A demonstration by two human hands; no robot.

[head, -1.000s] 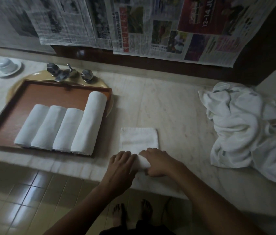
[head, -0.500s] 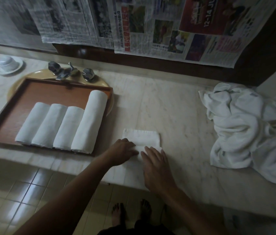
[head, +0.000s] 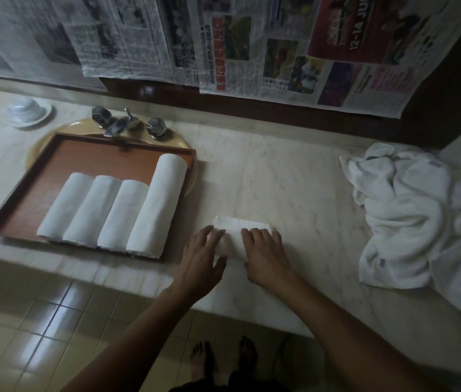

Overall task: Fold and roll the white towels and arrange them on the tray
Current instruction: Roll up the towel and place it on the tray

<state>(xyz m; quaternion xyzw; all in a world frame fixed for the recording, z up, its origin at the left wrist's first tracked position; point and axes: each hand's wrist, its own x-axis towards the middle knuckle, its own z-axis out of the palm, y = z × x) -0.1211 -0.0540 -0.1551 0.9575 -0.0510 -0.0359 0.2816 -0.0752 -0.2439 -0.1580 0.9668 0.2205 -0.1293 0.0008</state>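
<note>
Counter (head: 294, 188): towel (head: 239, 223) long axis runs left-right; left hand (head: 201, 258) and right hand (head: 266, 256) press it flat-fingered, hiding its near edge.

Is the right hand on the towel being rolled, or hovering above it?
Touching. Head view: the right hand lies flat on the part-rolled towel, fingers straight across it, no gap visible.
</note>
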